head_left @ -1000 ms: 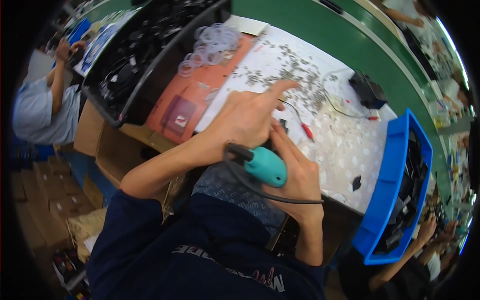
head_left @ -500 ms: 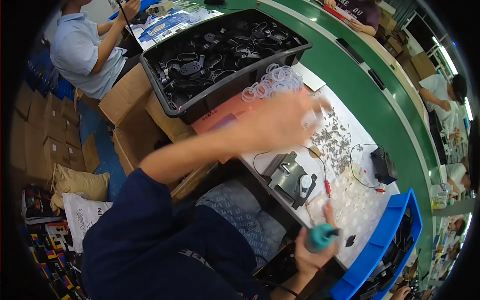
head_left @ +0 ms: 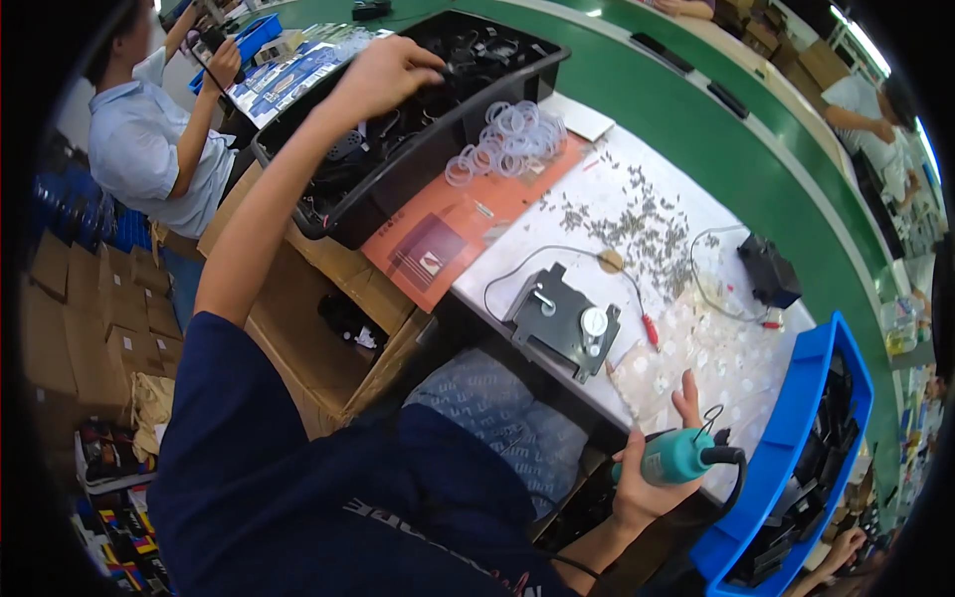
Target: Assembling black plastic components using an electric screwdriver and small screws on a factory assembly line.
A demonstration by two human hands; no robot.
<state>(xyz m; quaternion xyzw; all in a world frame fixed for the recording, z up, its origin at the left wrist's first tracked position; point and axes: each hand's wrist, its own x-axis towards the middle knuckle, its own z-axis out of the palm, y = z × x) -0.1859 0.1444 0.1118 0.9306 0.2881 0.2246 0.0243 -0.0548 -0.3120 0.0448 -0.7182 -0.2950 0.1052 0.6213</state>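
Note:
Over the large black bin (head_left: pixel 343 221) is my left hand (head_left: pixel 383 78), fingers curled together at the dark parts inside. What the fingertips pinch, if anything, does not show against the black pieces. My right hand (head_left: pixel 647 490) wraps round a teal electric screwdriver (head_left: pixel 672 460) with a black cord and a wire loop, held at the table's near edge. Close by, a black fixture (head_left: pixel 559 323) with a white round knob (head_left: pixel 594 320) sits on the white tabletop. A red-tipped lead (head_left: pixel 651 330) lies right of the fixture.
Clear rings (head_left: pixel 517 134) are heaped on an orange sheet (head_left: pixel 423 284). Small screws (head_left: pixel 647 224) are scattered across the table beside a black box (head_left: pixel 768 271). A blue bin (head_left: pixel 761 468) of black parts stands at right. Open cartons (head_left: pixel 298 343) and a co-worker (head_left: pixel 149 129) are at left.
My left hand has swung left and away from the table's middle into the black bin. My right hand has shifted slightly right with the screwdriver. The whole view has turned a little.

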